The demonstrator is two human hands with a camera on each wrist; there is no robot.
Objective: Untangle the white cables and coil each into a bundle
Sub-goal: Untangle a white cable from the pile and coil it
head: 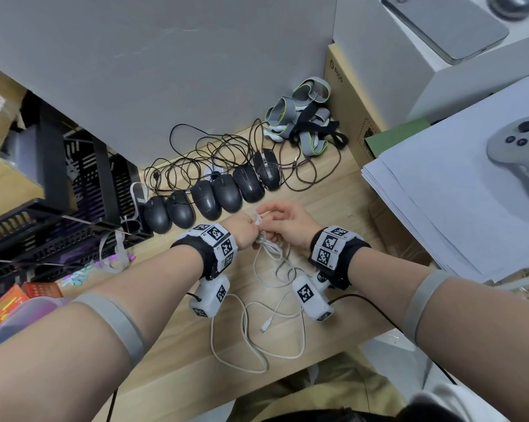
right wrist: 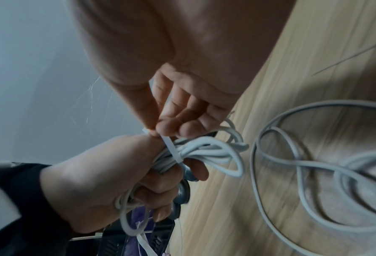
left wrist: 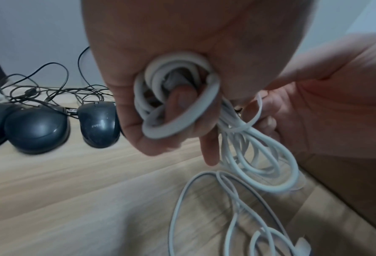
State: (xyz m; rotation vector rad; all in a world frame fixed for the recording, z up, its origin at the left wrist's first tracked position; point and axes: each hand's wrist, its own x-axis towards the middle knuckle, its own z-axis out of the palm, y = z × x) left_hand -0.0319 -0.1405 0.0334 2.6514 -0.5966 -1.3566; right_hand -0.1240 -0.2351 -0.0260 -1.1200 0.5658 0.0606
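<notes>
Left hand (head: pixel 244 231) fist-wrapped round a coiled white cable bundle (left wrist: pixel 178 97), loops sticking out both ends of the fist. Right hand (head: pixel 287 222) touching it, thumb and fingertips pinching a thin white tie (right wrist: pixel 171 150) that crosses the bundle; whether the tie is already cinched, can't tell, view is blurry. Both hands held just above a light wood desk (head: pixel 181 339), near its middle. Loose white cable (head: pixel 257 333) trails from the hands toward the near desk edge in slack overlapping loops, plug end (head: pixel 266 324) lying free on the wood. Behind the hands, row of black mice (head: pixel 214 197) with dark cords (head: pixel 202 156) tangled against a grey wall (head: pixel 165 71). Grey straps (head: pixel 302 117) at back right. Paper stack (head: pixel 439 202) to the right with a grey controller (head: pixel 519 150) on it. Black racks (head: pixel 59 208) left.
</notes>
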